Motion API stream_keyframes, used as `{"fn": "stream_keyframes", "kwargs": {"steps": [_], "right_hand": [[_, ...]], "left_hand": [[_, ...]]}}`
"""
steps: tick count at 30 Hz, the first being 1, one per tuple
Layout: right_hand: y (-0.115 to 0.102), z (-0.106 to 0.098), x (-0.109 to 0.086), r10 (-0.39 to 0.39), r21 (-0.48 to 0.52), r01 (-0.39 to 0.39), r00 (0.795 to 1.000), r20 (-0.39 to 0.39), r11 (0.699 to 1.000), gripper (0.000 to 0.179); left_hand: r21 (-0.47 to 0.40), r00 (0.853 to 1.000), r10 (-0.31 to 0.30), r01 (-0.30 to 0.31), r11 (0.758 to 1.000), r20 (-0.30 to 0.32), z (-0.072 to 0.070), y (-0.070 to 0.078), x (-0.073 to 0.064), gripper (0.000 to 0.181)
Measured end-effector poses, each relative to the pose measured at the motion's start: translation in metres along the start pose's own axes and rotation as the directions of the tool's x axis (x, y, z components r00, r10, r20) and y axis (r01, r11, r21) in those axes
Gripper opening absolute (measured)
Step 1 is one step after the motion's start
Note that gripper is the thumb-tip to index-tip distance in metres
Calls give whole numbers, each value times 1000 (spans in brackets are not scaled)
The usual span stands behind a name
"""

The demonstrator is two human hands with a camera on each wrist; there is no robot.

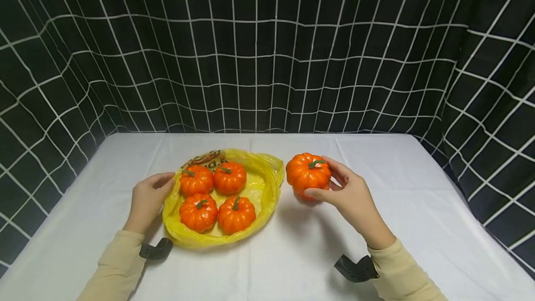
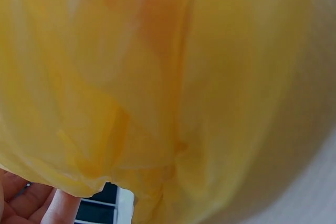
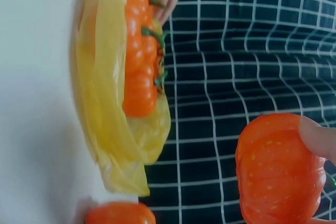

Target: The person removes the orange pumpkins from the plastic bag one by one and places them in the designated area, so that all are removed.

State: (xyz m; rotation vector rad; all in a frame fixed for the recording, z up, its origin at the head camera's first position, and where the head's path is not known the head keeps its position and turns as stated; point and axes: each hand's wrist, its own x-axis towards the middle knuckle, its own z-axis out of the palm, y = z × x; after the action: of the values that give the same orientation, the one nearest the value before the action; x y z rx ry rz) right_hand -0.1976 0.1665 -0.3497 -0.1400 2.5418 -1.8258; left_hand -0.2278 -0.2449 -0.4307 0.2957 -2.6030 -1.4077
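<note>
An orange toy pumpkin (image 1: 305,171) with a green stem is held up by my right hand (image 1: 349,194), its thumb at the near side and fingers behind. Below it shows part of another orange pumpkin, clearer at the bottom of the right wrist view (image 3: 121,213). Left of these, an open yellow plastic bag (image 1: 267,199) lies with its rim spread and several orange pumpkins (image 1: 236,215) inside, stems up. My left hand (image 1: 148,199) pinches the bag's left rim; its fingertips are partly hidden. Yellow plastic (image 2: 147,103) fills most of the left wrist view.
A white cloth (image 1: 251,273) covers the table. Black curtains with a white grid (image 1: 267,50) stand behind the table and along both sides. A black wrist mount (image 1: 156,249) sits by the left sleeve, another (image 1: 356,268) by the right.
</note>
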Motion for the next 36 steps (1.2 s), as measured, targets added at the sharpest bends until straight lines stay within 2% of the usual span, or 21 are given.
{"fn": "stream_keyframes", "kwargs": {"steps": [10, 16, 23, 36], "right_hand": [[13, -32, -2, 30, -106, -36, 998, -61, 994, 89], [26, -51, -3, 83, -128, -98, 990, -112, 987, 90], [41, -69, 1, 135, -157, -160, 978, -157, 975, 95], [72, -82, 13, 185, -116, -210, 964, -191, 971, 94]], "left_hand": [[4, 1000, 10, -10, 1000, 9, -2, 1, 1, 39], [0, 1000, -16, 16, 1000, 21, -4, 1, 0, 40], [5, 1000, -16, 16, 1000, 19, -4, 2, 0, 40], [11, 1000, -18, 18, 1000, 18, -2, 0, 1, 40]]}}
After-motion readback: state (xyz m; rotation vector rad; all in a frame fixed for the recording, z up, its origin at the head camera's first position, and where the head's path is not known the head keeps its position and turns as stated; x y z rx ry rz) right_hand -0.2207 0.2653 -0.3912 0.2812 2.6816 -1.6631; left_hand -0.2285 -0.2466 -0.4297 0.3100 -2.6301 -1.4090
